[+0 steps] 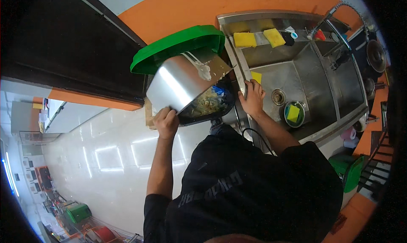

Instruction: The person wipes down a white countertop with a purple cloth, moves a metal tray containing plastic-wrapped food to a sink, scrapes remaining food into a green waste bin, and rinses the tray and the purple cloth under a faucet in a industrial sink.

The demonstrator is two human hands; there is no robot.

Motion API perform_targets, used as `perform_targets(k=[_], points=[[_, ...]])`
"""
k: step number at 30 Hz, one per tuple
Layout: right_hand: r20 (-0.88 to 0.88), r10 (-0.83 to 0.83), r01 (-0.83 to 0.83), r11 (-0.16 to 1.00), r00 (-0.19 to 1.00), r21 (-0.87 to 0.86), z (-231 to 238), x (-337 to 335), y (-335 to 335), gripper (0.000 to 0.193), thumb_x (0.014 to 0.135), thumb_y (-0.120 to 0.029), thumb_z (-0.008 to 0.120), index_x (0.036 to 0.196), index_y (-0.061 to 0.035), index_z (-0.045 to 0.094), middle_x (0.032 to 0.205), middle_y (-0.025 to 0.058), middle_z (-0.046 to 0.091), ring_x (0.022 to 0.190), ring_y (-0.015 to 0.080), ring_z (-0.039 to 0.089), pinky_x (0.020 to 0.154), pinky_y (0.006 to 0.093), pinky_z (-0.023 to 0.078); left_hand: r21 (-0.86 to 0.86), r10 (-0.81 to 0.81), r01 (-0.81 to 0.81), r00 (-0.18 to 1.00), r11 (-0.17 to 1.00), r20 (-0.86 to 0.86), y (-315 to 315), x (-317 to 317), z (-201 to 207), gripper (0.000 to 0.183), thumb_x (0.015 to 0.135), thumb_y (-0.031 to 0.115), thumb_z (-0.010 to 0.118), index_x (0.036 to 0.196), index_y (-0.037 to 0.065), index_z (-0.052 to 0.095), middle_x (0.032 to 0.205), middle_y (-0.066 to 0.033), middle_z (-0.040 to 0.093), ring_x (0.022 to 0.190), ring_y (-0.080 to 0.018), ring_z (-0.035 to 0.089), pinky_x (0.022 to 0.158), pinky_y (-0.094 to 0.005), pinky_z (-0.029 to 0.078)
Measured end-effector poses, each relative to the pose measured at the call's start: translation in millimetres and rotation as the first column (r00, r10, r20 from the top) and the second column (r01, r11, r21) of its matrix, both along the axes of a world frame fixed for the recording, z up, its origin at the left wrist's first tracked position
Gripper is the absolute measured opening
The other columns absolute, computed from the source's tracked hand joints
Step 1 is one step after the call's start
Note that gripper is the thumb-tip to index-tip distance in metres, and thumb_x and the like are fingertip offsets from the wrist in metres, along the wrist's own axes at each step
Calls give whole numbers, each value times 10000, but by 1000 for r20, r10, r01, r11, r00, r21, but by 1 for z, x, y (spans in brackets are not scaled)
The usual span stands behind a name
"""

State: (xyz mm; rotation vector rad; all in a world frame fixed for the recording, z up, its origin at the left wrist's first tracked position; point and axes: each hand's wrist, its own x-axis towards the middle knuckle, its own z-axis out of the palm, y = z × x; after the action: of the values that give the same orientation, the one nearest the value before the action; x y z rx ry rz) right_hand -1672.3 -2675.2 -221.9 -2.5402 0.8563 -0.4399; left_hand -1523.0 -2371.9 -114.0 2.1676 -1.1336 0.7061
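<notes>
My left hand (165, 123) is closed on the near edge of a deep stainless-steel food pan (171, 84). The pan is tipped on its side above a dark bin (203, 120) whose green lid (178, 43) stands raised. A whitish smear and bits of food cling to the pan. Inside the bin lie food scraps (205, 103) and something blue. My right hand (253, 99) is at the left rim of the steel sink (241, 69), its fingers bent over the edge beside a yellow sponge (256, 76).
A bowl (294, 114) with a yellow-green sponge sits in the basin near the drain (278, 97). Yellow sponges (245, 39) line the back ledge, near a spring-hose faucet (328, 20). A dark panel (76, 43) stands at left. Another green bin (345, 171) is at lower right.
</notes>
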Motion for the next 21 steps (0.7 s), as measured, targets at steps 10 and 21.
perform_targets(k=[10,21], points=[[12,-2,2,999,1000,-39,-2,-1,4,546,829,-302,665,1308,-114,484,1335,159,424,1276,332,368,1031,504,250,184,-43,24,994,983,102,16,24,-5,175,629,-3,606,628,103,466,632,-55,452,567,-237,539,484,-368,414],[-10,10,-10,997,1000,-70,-3,-1,3,547,834,-295,663,1316,-120,470,1328,151,430,1273,325,379,1011,514,261,250,47,-31,997,968,-58,34,33,-74,93,734,10,612,759,98,616,720,-55,596,649,-255,622,561,-371,498]])
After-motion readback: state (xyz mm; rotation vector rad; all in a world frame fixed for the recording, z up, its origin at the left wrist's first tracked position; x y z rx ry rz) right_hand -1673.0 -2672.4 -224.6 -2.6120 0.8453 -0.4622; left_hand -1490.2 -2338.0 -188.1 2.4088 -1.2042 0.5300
